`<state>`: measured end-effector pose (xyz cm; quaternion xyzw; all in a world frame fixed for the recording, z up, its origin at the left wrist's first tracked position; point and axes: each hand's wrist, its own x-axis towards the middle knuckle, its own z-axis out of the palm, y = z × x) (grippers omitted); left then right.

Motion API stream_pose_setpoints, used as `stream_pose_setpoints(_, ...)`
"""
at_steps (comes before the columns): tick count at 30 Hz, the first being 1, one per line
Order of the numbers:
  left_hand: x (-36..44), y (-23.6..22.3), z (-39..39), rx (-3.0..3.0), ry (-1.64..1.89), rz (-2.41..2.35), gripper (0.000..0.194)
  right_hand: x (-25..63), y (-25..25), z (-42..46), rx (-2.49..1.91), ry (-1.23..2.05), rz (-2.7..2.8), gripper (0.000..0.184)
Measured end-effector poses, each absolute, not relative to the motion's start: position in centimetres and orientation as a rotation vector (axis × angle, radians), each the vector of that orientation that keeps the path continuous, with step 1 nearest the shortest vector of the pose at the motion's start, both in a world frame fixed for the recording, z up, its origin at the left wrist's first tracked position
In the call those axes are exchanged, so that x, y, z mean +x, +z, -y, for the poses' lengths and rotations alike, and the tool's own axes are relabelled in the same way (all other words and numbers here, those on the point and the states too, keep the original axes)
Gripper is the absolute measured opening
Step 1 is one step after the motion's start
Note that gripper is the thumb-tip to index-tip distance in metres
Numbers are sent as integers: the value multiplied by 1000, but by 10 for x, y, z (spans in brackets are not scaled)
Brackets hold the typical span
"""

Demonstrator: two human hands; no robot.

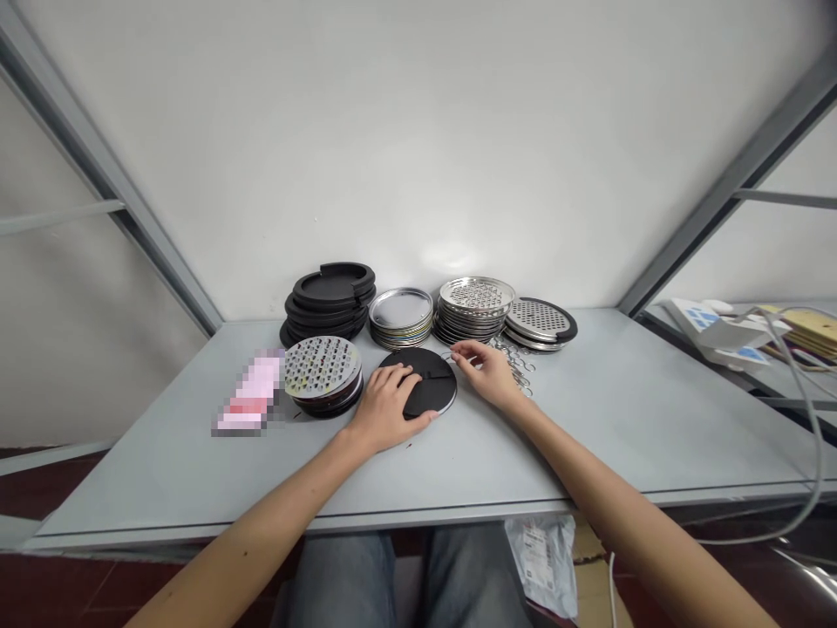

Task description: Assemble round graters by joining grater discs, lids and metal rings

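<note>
A round black disc with a pale rim lies on the table in front of me. My left hand rests on its left side, fingers spread over the top and thumb along the near edge. At the disc's far right edge, my right hand pinches a thin metal ring. Behind and beside that hand is a loose pile of metal rings. Left of my left hand stands a stack of discs topped by a perforated silver plate.
Along the back stand stacks of black notched rims, shallow metal lids, perforated metal plates and a black-rimmed perforated plate. A blurred pink item lies left. Metal posts flank the table; a white cable hangs right.
</note>
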<state>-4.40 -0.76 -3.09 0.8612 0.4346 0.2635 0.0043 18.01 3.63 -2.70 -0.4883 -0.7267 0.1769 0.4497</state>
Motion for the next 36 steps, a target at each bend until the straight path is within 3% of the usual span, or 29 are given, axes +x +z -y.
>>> stream_pose_setpoints(7, -54, -22, 7, 2653, 767, -1265, 47, 154, -16, -65, -1094, 438, 1855, 20)
stream_pose_setpoints(16, -53, -14, -10, 2415, 887, -1252, 29, 165, -23, -59, -996, 1112, 1561, 30)
stream_pose_setpoints(22, -30, -12, -26, 2333, 1141, -1333, 28, 169, -19, -55, -952, 1253, 1553, 31)
stream_pose_setpoints(30, -28, -24, -31, 2556, 1299, -1249, 17, 161, -18, -51, -934, 1233, 1611, 31)
stream_pose_setpoints(36, -30, -25, -22, 2517, 1414, -1237, 16, 156, -16, -41, -965, 699, 1859, 20)
